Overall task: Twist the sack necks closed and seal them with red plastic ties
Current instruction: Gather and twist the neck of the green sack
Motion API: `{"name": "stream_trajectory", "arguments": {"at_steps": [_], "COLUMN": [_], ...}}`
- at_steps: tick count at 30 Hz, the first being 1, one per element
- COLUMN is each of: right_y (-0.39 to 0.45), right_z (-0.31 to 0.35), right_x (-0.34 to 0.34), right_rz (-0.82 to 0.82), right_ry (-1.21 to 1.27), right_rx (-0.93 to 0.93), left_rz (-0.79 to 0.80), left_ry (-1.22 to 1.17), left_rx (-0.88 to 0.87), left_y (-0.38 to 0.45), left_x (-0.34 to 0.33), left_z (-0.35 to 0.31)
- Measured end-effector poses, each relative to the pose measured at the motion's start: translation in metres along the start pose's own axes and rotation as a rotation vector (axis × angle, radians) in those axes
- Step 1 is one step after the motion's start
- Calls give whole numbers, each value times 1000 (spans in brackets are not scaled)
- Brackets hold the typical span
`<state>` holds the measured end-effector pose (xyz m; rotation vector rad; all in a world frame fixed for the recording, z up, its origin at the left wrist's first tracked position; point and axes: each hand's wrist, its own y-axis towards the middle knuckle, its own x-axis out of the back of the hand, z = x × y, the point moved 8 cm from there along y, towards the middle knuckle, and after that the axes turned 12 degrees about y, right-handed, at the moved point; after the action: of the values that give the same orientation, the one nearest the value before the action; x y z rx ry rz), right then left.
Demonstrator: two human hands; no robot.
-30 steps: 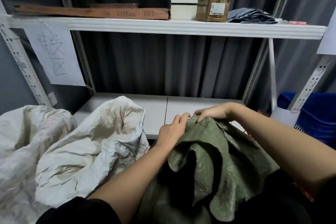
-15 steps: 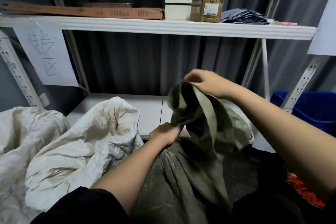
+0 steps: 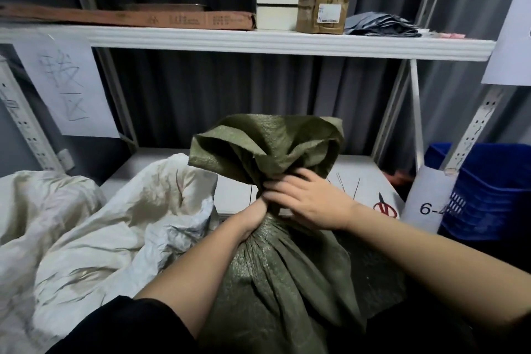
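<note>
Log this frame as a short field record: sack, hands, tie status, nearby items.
sack: green sack, neck gathered, loose top flaring above the grip
left hand: left hand grips the neck
right hand: right hand wrapped on the neck
tie: none visible on the neck
nearby: white sacks at left; red-handled scissors on lower shelf; blue crate at right

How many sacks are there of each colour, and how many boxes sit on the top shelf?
Green sacks: 1, the green sack, its neck gripped by the left hand and the right hand.
White sacks: 2, one white sack and another further left.
Boxes on the top shelf: 3, a flat brown box, a white box, a small brown box.
Total: 6.
</note>
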<state>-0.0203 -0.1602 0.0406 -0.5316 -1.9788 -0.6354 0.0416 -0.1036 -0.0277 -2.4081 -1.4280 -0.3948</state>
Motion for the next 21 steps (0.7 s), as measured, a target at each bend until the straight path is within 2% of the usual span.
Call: {"name": "stream_trajectory", "arguments": {"at_steps": [1, 3, 4, 7, 8, 11, 13, 17, 21], "right_y": [-6, -3, 3, 17, 19, 21, 23, 23, 6], "right_z": [-13, -25, -32, -40, -39, -47, -55, -68, -72], "right_x": [-10, -18, -18, -19, -23, -25, -24, -23, -36], "right_rz": [48, 105, 183, 202, 244, 182, 253, 391, 534], "right_ry": [-30, -48, -21, 37, 40, 99, 161, 234, 628], "right_rx": [-78, -116, -148, -92, -95, -122, -225, -396, -673], "left_rz": [-5, 92, 132, 161, 150, 163, 88, -172, -273], "left_ry": [-6, 97, 148, 215, 226, 258, 390, 634, 939], "left_rx": [-22, -17, 9, 93, 91, 0, -37, -18, -186], "left_y": [1, 5, 9, 16, 9, -2, -1, -4, -13], "left_x": [-1, -10, -14, -13, -9, -5, -2, 7, 4], "left_z": [1, 1, 8, 26, 21, 8, 2, -8, -25]}}
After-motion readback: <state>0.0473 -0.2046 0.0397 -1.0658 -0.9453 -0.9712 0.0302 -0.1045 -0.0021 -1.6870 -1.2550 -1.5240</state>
